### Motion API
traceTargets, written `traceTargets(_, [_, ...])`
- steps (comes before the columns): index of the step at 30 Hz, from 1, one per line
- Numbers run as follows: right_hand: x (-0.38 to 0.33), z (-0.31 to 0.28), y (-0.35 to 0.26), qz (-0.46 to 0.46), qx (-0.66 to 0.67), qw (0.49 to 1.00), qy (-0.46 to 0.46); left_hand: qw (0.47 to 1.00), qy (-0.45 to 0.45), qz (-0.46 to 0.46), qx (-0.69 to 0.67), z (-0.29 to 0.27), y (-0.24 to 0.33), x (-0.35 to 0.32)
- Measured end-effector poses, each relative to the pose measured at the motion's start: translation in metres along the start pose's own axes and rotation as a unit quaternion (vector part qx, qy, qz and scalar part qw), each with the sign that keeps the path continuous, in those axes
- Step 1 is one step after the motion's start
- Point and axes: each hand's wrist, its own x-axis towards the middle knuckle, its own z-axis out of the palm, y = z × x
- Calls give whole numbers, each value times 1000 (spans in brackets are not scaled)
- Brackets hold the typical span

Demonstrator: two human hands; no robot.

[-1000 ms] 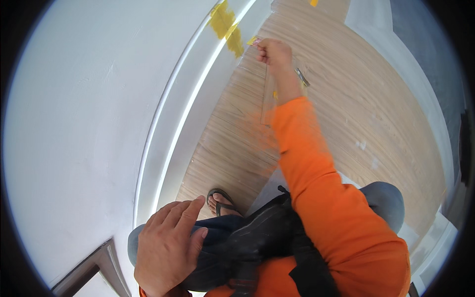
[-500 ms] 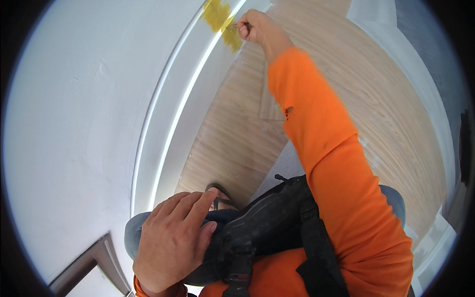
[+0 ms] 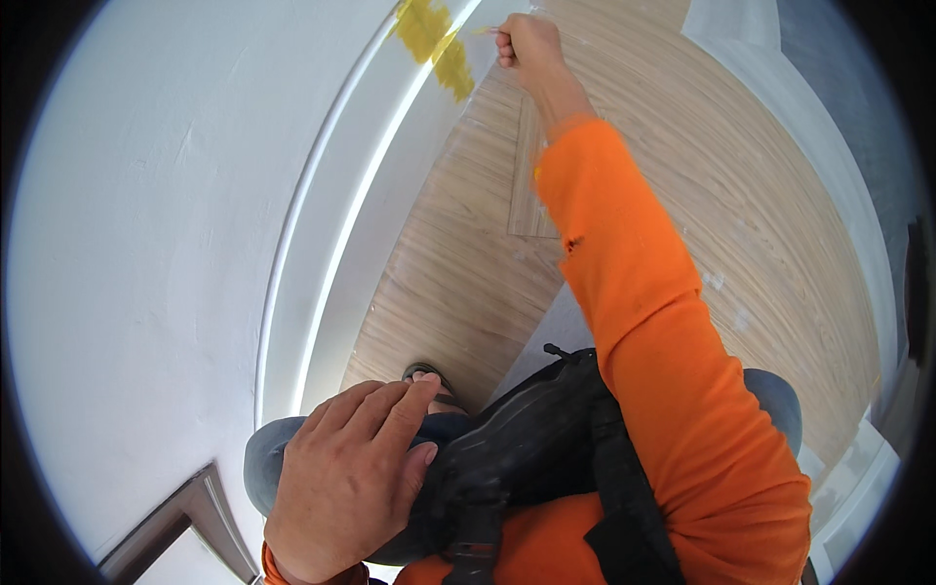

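A patch of yellow paint [image 3: 434,49] covers part of the white baseboard [image 3: 336,219] at the far end. Just right of the patch, my right hand [image 3: 531,41] is closed round a small paintbrush [image 3: 486,31]; only its yellowish tip shows past my fingers, apart from the painted patch. Most of the brush is hidden in my fist. My left hand [image 3: 346,468] rests flat on my bent left knee, fingers stretched out, holding nothing.
The white wall [image 3: 166,244] rises at the left, with a dark frame [image 3: 171,512] at lower left. Wood-look flooring [image 3: 439,263] runs beside the baseboard, with a loose-looking plank [image 3: 529,195] on it. My sandalled foot [image 3: 429,375] and black bag [image 3: 526,429] are close to me.
My right hand has moved right, drawing the brush away from the yellow patch on the baseboard. The left hand has stayed on the knee, shifting only slightly.
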Motion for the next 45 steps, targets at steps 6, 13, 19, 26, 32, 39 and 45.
traceTargets(6, [-18, -23, 60, -215, -368, 898, 113, 1000, 9, -1, -14, 0, 0, 1])
traceTargets(13, [-58, 20, 93, -300, -379, 865, 133, 1000, 2, 5, -10, 3, -1, -4])
traceTargets(19, [-82, 19, 90, -258, -298, 909, 139, 1000, 22, 14, -14, 4, -3, -3])
traceTargets(26, [-87, -10, 89, -448, -331, 831, 5, 999, 37, 17, -14, 3, -8, -5])
traceTargets(32, [-40, -35, 30, -598, -408, 689, 17, 999, 36, 26, -25, 6, -8, -8])
traceTargets(39, [-45, -21, 25, -288, -205, 935, -6, 999, 35, 13, -8, 1, 0, -15])
traceTargets(45, [-57, -12, 26, -411, -264, 873, 2, 999, 36, 10, -5, 1, 0, -20])
